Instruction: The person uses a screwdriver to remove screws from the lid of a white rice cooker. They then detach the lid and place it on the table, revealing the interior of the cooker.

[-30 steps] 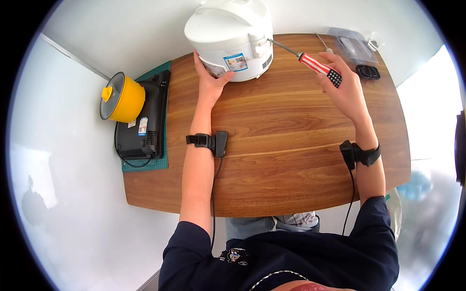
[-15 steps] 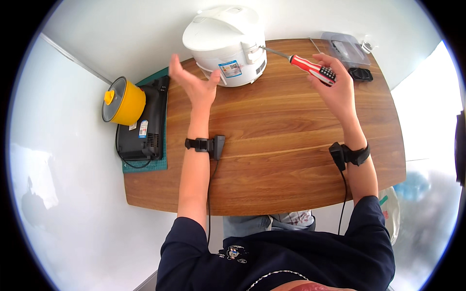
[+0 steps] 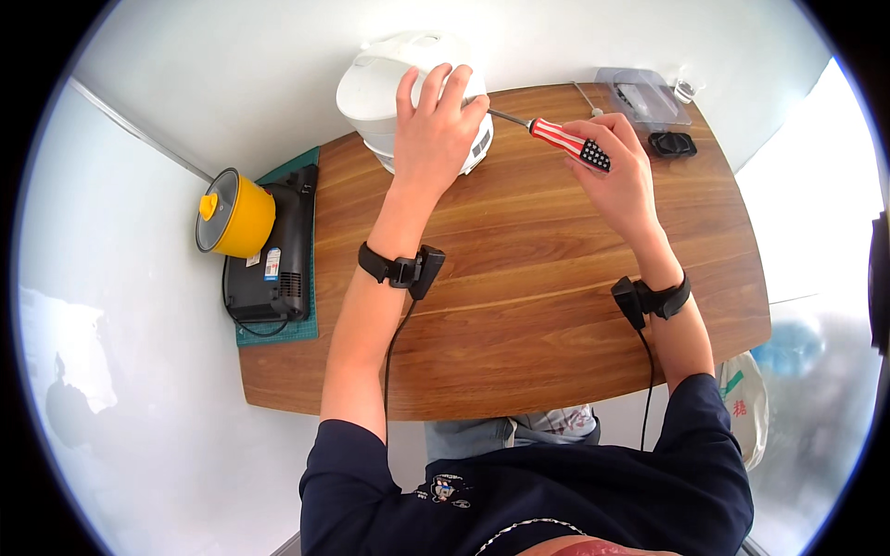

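A white rice cooker (image 3: pixel 371 90) stands at the back of the wooden table. My left hand (image 3: pixel 434 134) reaches across its front right side with the fingers spread. The fingertips lie over the lid's edge and the side latch area; whether they press on the cooker I cannot tell. In my right hand (image 3: pixel 619 176) is a screwdriver (image 3: pixel 556 136) with a red and white striped handle and a black, white-dotted end. Its metal shaft points left at the cooker's right side, where the tip is hidden behind my left fingers.
At the left, a yellow pot (image 3: pixel 248 219) with a grey lid rests on a black portable stove (image 3: pixel 264 298) over a green cutting mat (image 3: pixel 303 332). Back right are a clear plastic box (image 3: pixel 663 107) and a small black object (image 3: pixel 672 145). A white bag (image 3: pixel 746 417) hangs beyond the table's right edge.
My left hand has moved right, from beside the cooker to over its front and right side. The screwdriver and right hand have shifted slightly left and down in the picture.
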Demonstrator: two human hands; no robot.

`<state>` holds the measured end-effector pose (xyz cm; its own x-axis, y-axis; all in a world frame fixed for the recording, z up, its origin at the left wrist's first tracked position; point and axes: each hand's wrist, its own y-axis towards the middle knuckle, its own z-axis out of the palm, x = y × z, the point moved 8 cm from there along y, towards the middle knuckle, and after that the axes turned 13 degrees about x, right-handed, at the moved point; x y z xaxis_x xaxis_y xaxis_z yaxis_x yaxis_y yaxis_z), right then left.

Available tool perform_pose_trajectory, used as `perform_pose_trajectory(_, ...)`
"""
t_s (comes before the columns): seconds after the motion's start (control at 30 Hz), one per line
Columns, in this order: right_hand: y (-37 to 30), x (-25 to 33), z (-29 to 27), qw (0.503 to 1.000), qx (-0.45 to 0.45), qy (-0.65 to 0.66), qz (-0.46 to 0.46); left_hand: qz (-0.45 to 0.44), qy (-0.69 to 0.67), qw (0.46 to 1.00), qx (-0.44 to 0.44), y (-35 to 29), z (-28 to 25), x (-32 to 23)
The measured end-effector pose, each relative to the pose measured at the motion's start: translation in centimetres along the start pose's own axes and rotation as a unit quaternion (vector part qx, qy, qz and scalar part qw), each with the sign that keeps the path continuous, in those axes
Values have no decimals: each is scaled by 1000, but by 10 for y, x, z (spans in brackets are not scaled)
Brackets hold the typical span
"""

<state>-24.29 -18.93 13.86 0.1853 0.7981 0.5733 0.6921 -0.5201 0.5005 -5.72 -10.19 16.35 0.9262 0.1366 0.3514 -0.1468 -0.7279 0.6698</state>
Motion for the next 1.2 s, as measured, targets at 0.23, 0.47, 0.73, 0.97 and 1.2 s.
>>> perform_pose_trajectory(0.23,1,8,-3,999,-13,-27,-27,47,38,997,58,9,1,-7)
perform_pose_trajectory(0.47,4,-34,-16,995,-8,94,11,80,42,996,28,7,-1,-7)
perform_pose_trajectory(0.73,-22,-154,56,842,-12,482,242,88,67,992,64,15,1,-13)
perform_pose_trajectory(0.97,-32,-167,77,755,-51,620,207,113,32,993,3,8,-5,-19)
perform_pose_trajectory(1.2,-34,-182,78,665,-65,731,140,11,-318,945,69,-6,42,-65)
